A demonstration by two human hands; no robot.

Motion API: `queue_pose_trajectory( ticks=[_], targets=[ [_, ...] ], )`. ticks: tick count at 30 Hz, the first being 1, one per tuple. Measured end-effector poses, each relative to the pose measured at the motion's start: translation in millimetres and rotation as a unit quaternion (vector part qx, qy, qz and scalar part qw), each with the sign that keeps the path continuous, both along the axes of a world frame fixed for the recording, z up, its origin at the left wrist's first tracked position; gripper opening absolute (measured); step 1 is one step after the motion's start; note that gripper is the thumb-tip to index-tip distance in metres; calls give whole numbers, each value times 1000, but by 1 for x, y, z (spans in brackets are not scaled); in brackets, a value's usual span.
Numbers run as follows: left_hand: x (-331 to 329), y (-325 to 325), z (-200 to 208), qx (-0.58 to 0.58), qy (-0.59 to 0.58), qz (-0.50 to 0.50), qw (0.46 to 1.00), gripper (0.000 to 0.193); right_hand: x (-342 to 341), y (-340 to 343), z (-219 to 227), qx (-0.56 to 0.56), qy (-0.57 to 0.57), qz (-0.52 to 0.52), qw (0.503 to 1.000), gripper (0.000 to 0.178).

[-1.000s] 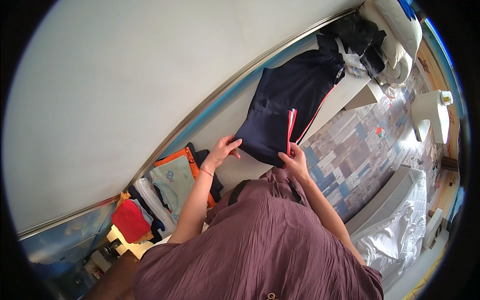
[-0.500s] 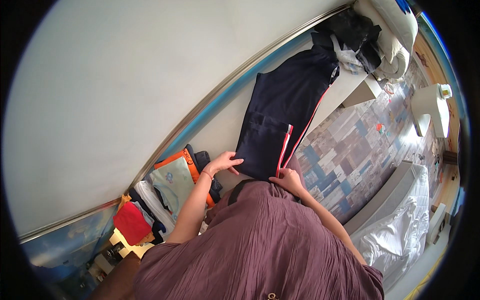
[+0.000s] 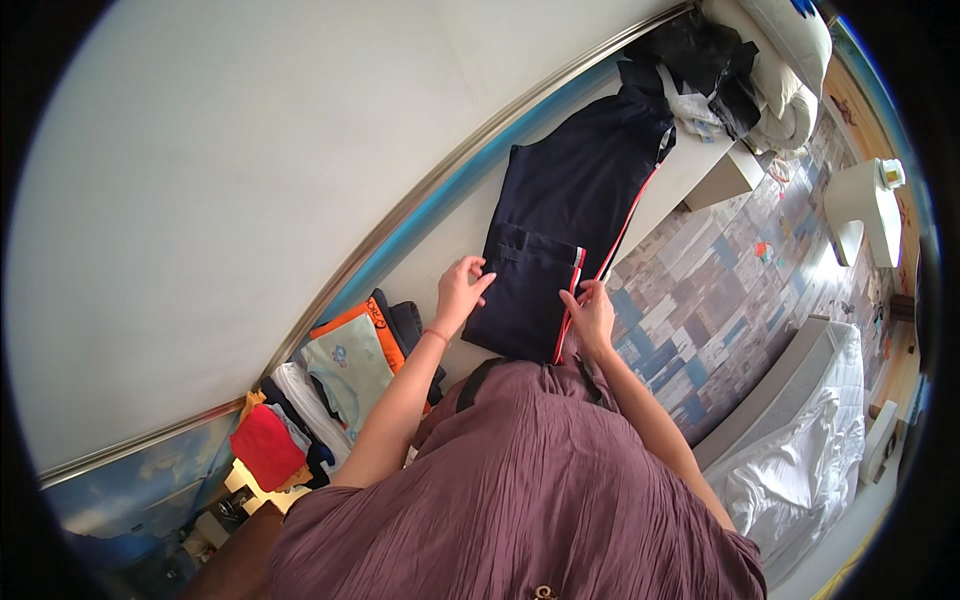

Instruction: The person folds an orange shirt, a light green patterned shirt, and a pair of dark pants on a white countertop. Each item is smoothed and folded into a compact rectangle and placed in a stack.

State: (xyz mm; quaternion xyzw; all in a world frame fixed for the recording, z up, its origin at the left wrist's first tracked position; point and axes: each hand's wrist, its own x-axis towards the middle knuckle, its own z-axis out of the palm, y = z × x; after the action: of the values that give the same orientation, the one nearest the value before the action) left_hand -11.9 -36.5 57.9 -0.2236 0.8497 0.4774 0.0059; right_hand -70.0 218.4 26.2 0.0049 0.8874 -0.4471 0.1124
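Dark navy trousers (image 3: 585, 165) with a red and white side stripe lie stretched out on a long white surface. Their lower part is folded back over itself, with the cuff on top and the fold close to my lap. At the left edge of the folded part is my left hand (image 3: 462, 292), thumb and fingers apart and slightly curled. My right hand (image 3: 592, 315) rests at the striped edge opposite, its thumb apart from the fingers and close to the stripe. Neither hand visibly grips the cloth, though some fingertips are hard to make out.
Folded clothes lie to my left: a pale green piece (image 3: 350, 365), an orange one (image 3: 388, 338) and a red one (image 3: 268, 447). Black crumpled plastic (image 3: 695, 55) sits beyond the waistband. A mattress (image 3: 800, 400) stands right, past the patchwork floor (image 3: 690, 330). A wall runs along the left.
Both hands have moved away from the fold near my lap, farther up along the two sides of the trousers. My right hand has let go of the striped corner.
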Motion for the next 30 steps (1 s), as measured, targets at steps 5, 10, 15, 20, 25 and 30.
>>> queue_pose_trajectory(
  ticks=[5,10,15,20,25,30],
  targets=[
    [-36,0,-14,78,-30,11,996,23,-29,-5,-14,-65,-24,91,993,30],
    [-21,-37,16,235,-97,-98,962,13,-16,9,45,-333,-253,202,886,24],
    [-26,-55,39,355,-112,-134,918,12,-18,11,62,-397,-298,181,849,23],
    [-65,-35,10,321,-102,7,941,14,-58,3,9,-273,-130,68,951,31],
    [-69,20,-20,29,120,106,987,25,-66,1,-30,-161,-126,-12,979,51],
    [-48,46,-18,-72,174,-62,980,23,-59,-14,-20,-89,-80,-15,993,48]
  ],
)
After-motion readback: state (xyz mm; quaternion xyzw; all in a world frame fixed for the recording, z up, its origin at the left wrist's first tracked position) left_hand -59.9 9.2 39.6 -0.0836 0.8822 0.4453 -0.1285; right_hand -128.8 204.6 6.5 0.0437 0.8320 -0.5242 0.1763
